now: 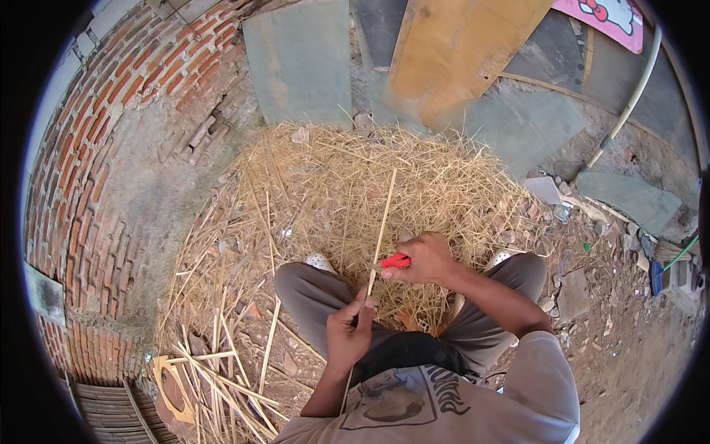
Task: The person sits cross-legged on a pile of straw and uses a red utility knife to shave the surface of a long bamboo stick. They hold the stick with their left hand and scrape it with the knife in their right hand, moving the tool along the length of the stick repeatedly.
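Stick (381,226) between left hand (349,331) and right hand (427,259).

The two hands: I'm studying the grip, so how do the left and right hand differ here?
The left hand sits lower, close to the body, pinching a long thin stick; the right hand is higher and farther out. The right hand holds a red-handled tool against the stick, while the left holds only the stick. Both are bare, closed, and meet the same stick over the straw pile.
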The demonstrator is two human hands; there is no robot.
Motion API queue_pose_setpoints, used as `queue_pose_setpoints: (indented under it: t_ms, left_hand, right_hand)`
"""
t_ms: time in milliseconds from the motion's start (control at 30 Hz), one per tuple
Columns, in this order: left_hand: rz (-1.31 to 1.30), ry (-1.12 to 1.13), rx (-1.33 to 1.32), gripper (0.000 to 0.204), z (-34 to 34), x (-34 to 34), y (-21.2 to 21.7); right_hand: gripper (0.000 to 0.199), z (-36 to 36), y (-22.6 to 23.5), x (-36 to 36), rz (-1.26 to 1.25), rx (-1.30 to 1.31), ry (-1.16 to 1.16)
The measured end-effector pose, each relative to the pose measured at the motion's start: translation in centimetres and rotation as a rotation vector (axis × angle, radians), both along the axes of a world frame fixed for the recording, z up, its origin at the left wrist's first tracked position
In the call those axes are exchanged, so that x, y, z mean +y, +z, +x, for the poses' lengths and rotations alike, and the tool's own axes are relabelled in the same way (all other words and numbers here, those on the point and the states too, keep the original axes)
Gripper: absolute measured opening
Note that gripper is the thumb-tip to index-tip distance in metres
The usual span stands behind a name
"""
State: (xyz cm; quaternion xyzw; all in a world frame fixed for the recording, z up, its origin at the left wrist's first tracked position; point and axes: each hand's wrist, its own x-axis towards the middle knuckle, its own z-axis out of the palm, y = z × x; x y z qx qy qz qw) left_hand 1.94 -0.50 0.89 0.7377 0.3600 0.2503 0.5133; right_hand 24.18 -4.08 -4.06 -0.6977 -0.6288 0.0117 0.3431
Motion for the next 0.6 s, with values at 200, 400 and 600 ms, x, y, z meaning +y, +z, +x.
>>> queue_pose_setpoints:
  t_ms: [200, 400, 600]
  left_hand:
    - [0.277, -0.049, 0.066, 0.027, 0.3, 0.5, -1.8]
    - [0.371, -0.067, 0.224, 0.025, 1.5, 0.7, 0.3]
    - [0.398, -0.151, 0.234, 0.024, 0.3, -0.6, -0.4]
  right_hand:
    - [0.069, 0.1, 0.7, 0.1, 0.02, -0.109, -0.017]
    - [0.071, 2.5, -0.3, 1.0, 0.047, -0.18, -0.177]
    - [0.074, 7.6, -1.0, 2.1, -0.139, -0.068, -0.464]
